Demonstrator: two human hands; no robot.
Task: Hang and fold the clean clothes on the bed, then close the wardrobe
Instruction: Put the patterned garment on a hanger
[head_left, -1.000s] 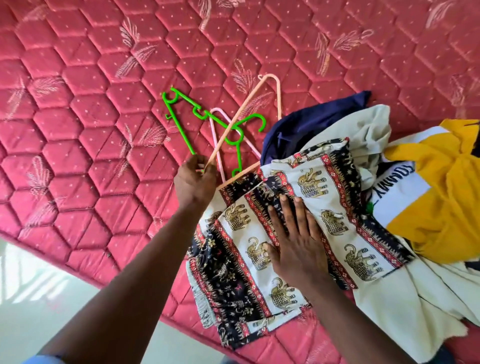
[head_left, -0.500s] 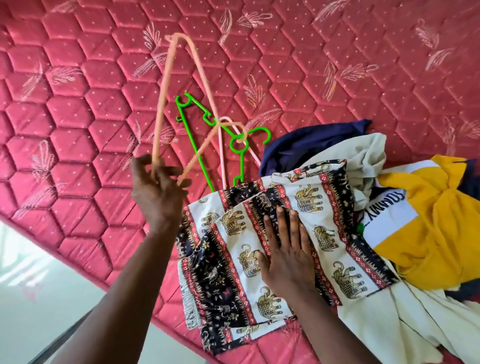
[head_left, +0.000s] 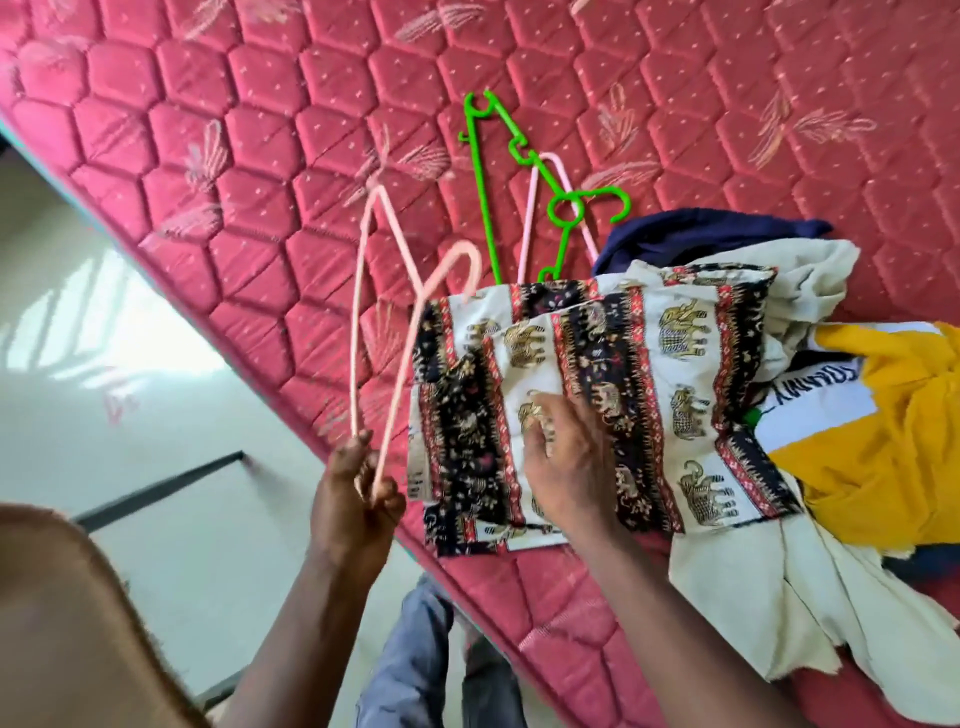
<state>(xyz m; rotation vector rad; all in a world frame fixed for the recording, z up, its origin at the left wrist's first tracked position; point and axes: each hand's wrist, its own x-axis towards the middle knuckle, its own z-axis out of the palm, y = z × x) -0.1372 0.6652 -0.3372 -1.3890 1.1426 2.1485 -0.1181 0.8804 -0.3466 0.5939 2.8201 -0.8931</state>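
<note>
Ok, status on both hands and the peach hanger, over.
Left hand grips peach hanger, hook toward cloth. Right hand on elephant-print cloth, grip unclear. Green hanger and pink hanger tucked under cloth's far edge.

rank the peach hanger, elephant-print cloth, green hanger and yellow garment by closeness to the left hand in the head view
From the left hand:
1. peach hanger, gripped in it.
2. elephant-print cloth, just to its right.
3. green hanger, up beyond the cloth.
4. yellow garment, far right.

green hanger: foot under elephant cloth | yellow garment: cut right
</note>
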